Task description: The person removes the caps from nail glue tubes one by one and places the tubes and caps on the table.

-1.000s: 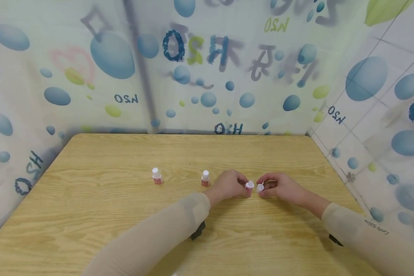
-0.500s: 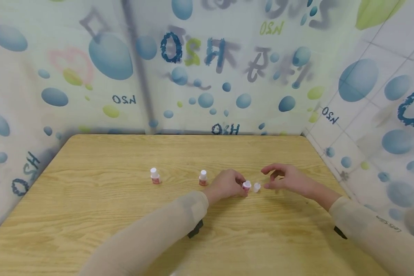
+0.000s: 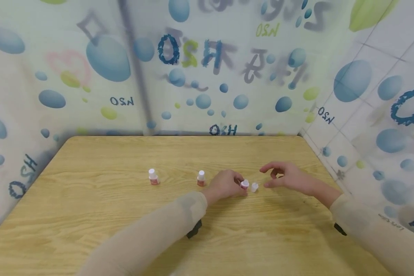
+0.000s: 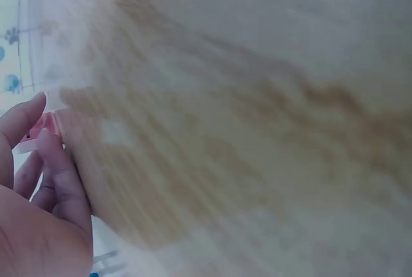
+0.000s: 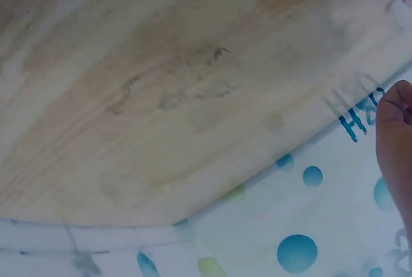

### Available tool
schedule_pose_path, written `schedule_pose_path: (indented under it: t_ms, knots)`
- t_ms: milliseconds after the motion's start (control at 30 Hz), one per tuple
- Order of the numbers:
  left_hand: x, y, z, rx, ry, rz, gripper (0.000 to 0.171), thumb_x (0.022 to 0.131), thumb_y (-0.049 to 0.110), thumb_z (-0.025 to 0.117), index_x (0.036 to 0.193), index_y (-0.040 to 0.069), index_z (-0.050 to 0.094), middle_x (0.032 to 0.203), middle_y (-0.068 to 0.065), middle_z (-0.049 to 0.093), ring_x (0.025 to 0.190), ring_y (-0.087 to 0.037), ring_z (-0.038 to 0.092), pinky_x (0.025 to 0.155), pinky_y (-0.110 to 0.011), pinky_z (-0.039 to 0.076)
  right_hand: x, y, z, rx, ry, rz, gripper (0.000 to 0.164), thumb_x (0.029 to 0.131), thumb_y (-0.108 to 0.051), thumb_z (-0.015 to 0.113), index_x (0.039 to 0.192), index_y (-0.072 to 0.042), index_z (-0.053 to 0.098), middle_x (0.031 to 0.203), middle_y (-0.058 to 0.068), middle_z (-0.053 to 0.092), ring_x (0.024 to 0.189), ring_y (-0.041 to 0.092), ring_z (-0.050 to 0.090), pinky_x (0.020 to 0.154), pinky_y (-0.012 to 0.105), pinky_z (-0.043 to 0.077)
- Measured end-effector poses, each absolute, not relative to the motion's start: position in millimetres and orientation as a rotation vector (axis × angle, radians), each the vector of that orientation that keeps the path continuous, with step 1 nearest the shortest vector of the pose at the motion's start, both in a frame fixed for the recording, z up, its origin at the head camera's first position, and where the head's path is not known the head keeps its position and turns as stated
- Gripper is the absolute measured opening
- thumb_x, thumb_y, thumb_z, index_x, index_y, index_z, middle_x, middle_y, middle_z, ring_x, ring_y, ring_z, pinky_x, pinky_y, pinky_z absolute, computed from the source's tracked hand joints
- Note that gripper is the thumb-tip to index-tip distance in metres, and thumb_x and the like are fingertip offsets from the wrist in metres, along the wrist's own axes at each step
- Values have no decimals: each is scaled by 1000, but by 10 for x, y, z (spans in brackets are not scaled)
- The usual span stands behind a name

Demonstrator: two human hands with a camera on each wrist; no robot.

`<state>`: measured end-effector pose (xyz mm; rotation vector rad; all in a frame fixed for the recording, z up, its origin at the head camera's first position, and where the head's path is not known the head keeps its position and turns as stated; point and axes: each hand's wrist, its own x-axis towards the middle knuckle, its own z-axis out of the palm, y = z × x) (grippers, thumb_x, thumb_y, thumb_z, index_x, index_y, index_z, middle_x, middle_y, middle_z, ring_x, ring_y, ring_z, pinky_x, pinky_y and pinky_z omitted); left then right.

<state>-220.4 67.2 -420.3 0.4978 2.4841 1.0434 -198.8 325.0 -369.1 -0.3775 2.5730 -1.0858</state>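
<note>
– starting with the uncapped bottle (image 3: 245,185), where is it?

– right of centre on the wooden table (image 3: 179,222), in the left hand (image 3: 227,183). thumb and fingers pinch its sides; the left wrist view agrees.

– and its cap?

– the white cap (image 3: 254,187) is on the wood just beside it, apart from both hands. which way up, i can't tell.

– the right hand (image 3: 286,178)?

– poised near the cap, thumb and fingers loosely parted, holding nothing.

– how far along, then?

– one cap is off, i'd judge. the middle bottle (image 3: 201,179) and the far-left bottle (image 3: 153,177) stand upright with caps on, neither being touched.

– room to move?

– plenty, i'd say: wood stretches behind the row to the far edge, and more towards the person. the tighter side is the right, where the table's edge meets the patterned wall (image 3: 362,115) beyond the right hand.
</note>
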Motion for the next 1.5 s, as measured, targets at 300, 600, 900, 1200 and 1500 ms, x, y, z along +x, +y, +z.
schedule_pose_path:
  t_ms: [300, 600, 900, 1200, 1500]
  knots:
    - [-2086, 505, -4057, 410, 2541, 1050, 74, 82, 51, 90, 142, 17, 65, 114, -1, 74, 95, -15, 66, 85, -42, 57, -1983, 2958, -3313, -500, 2681, -1062, 39, 93, -30, 84, 128, -19, 71, 90, 6, 60, 74, 17, 53, 62, 28, 46]
    - [-1998, 9, -3711, 483, 2620, 1209, 44, 91, 32, 86, 127, 12, 73, 86, -3, 64, 66, -16, 52, 59, -30, 43, -1941, 2402, -3142, -533, 2754, -1076, 30, 100, -31, 76, 125, -17, 71, 93, 7, 69, 74, 20, 58, 62, 31, 48]
    - [-2059, -433, -3573, 366, 2640, 1370, 33, 92, 29, 85, 121, 17, 75, 99, -4, 64, 74, -19, 58, 60, -30, 48, -1961, 1901, -3292, -464, 2718, -1275, 31, 103, -32, 72, 129, -15, 71, 112, 6, 71, 85, 24, 63, 73, 33, 52]
    - [-2093, -624, -3761, 272, 2597, 1340, 49, 88, 26, 88, 132, 12, 71, 114, -9, 67, 88, -24, 61, 71, -31, 52, -2001, 1537, -3626, -394, 2635, -1320, 40, 103, -35, 73, 134, -11, 67, 106, 7, 66, 78, 20, 55, 65, 30, 45]
    - [-2172, -700, -3966, 232, 2407, 1433, 50, 87, 24, 90, 131, 11, 70, 127, -13, 65, 87, -20, 67, 71, -31, 59, -2051, 1335, -3862, -353, 2600, -1272, 39, 101, -33, 75, 134, -14, 67, 98, 5, 67, 75, 17, 56, 63, 28, 45]
